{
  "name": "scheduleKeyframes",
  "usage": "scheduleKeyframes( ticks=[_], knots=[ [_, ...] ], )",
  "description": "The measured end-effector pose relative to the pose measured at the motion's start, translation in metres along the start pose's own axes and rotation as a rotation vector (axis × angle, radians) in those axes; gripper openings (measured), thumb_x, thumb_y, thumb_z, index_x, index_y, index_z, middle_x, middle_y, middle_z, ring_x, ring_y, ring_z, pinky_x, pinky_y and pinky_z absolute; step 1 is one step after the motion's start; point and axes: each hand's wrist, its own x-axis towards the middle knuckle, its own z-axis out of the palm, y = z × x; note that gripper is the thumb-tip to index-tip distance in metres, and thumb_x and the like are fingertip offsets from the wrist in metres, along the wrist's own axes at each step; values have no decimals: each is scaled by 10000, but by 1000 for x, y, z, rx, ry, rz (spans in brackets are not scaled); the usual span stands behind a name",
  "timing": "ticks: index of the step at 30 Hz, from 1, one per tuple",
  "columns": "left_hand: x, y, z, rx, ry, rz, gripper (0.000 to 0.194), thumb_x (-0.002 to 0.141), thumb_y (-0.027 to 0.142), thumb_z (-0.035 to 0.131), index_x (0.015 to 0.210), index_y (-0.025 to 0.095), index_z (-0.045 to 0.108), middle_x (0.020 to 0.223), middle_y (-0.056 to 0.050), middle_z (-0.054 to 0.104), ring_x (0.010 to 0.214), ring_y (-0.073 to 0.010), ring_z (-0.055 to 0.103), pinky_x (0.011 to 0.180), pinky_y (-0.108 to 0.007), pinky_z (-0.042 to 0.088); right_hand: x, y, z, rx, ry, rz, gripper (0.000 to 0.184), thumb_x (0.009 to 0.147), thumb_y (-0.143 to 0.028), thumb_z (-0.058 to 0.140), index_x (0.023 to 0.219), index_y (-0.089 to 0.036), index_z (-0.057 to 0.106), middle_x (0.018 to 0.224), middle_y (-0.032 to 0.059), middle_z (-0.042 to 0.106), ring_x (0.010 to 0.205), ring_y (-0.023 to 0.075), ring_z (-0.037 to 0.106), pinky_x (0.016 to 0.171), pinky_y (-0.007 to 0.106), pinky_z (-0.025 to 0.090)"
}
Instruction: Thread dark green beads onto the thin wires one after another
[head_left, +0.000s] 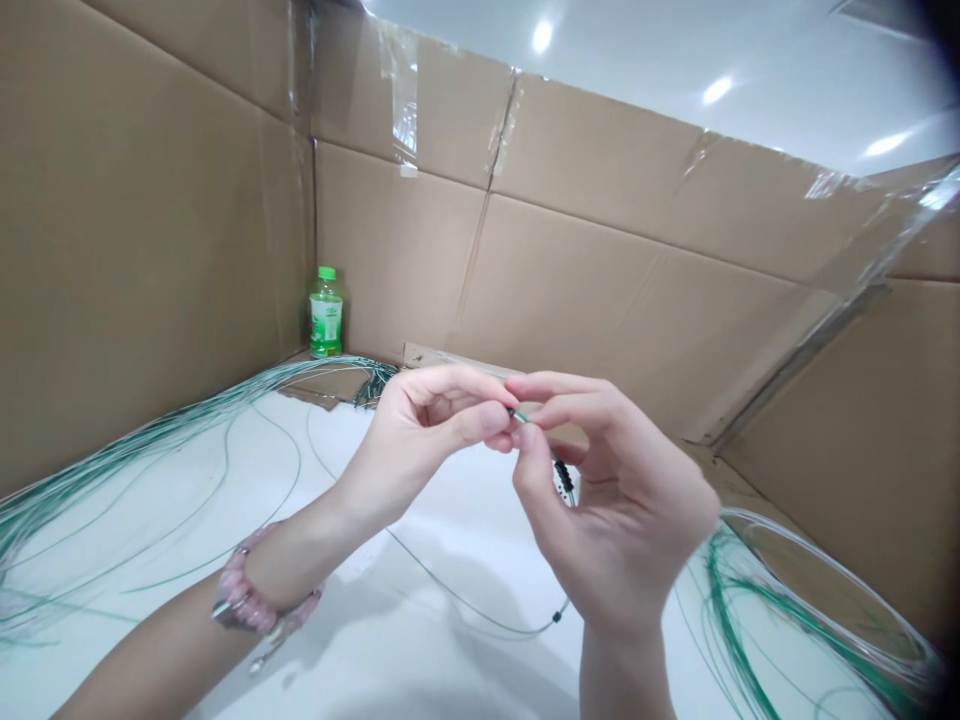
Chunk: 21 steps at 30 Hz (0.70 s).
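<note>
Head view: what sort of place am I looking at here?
Probably a makeshift indoor workstation for small hand assembly: taped cardboard walls screen a white work surface, thin green strands lie in bundles on it, and ceiling lights shine above.

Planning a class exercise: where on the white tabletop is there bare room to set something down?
Bare patches: between the left forearm and right wrist, nearer than the thin wire; and just beyond that wire. Crowded: the left, with green wires by the cardboard wall, and the right, with a green bundle.
</note>
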Motion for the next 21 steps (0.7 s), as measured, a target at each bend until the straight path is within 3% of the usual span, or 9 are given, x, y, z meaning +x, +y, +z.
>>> scheduleKeyframes(
  ticks=[11,17,21],
  knots=[
    [0,-3,-3,55,1,33,36,788,199,697,785,213,730,751,9,706,658,-73,659,639,-135,553,1,0,-1,-54,-24,-22,262,675,75,614,811,-148,608,914,9,674,839,124,646,632,218,619],
    [-1,4,0,260,63,134,78,747,112,710,730,188,720,691,13,673,620,-69,633,525,-109,501,0,-2,-4,-151,-45,-31,251,717,34,608,818,-196,606,889,5,678,827,123,648,605,202,601],
    [-1,9,0,452,77,207,120,717,71,717,728,191,719,720,8,688,644,-87,624,551,-148,498,1,-3,-8,-229,-102,-36,194,725,23,598,778,-163,585,836,9,668,791,97,637,657,178,607]
  ],
)
